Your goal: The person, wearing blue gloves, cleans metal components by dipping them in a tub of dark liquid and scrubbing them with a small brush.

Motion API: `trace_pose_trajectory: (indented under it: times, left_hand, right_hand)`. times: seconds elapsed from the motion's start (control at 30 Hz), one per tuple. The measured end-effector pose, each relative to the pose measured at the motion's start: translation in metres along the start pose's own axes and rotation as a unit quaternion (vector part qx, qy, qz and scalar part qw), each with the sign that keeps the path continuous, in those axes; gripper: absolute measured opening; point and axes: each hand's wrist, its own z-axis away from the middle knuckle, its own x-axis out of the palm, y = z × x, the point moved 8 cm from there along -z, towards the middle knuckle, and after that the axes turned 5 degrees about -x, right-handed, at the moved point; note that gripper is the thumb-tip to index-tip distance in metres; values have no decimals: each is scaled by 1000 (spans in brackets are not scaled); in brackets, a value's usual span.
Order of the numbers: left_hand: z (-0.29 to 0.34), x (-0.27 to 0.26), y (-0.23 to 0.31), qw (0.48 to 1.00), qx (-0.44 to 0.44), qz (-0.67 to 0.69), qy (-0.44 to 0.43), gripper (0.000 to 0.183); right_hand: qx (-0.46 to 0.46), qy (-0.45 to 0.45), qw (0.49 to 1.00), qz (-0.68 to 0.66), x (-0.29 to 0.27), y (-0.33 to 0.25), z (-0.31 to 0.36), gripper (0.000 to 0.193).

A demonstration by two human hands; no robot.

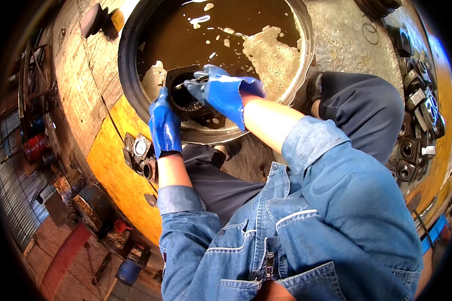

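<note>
A dark metal flange (174, 80) with a squarish plate and a round bore is at the near side of a round tub (127, 65), over brown liquid. My left hand (163, 123), in a blue rubber glove, grips its left edge from the near side. From the right, my right hand (223, 95) in a matching glove reaches over the flange. Some of its fingers dip into the bore while others lie along the far right edge, closed on the metal. Wet glints show inside the bore. The flange's underside is hidden.
Pale foam (273, 57) floats on the liquid. Several flanges (140, 148) lie left of my knee on a yellow surface (110, 160). More metal parts (419, 105) are heaped at the far right. A thin wire ring (370, 34) and a rounded object (93, 21) rest beyond the tub.
</note>
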Motion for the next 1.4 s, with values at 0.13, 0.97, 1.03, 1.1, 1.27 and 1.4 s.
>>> trace_pose_trajectory:
  times: [0.13, 0.97, 1.03, 1.1, 1.27, 1.4]
  left_hand:
    - [-7, -1, -3, 1000, 2, 19, -10, 53]
    - [9, -3, 4, 1000, -1, 26, 6, 49]
    - [-6, -5, -2, 999, 47, 5, -19, 50]
    - [-12, -5, -5, 996, 73, 12, -44, 52]
    - [-17, 0, -14, 992, -6, 109, -56, 53]
    - [-16, 3, -8, 993, 5, 114, -40, 48]
  right_hand:
    - [-57, -67, 991, 105, 7, -8, -12, 56]
    - [-321, -452, 679, 481, 54, -99, 23, 31]
    - [-302, -422, 698, 493, 54, -94, 14, 31]
    - [-315, -375, 703, 515, 58, -93, 13, 28]
    - [-103, -304, 752, 576, 59, -66, -4, 25]
    - [-76, -302, 833, 458, 53, -38, -29, 28]
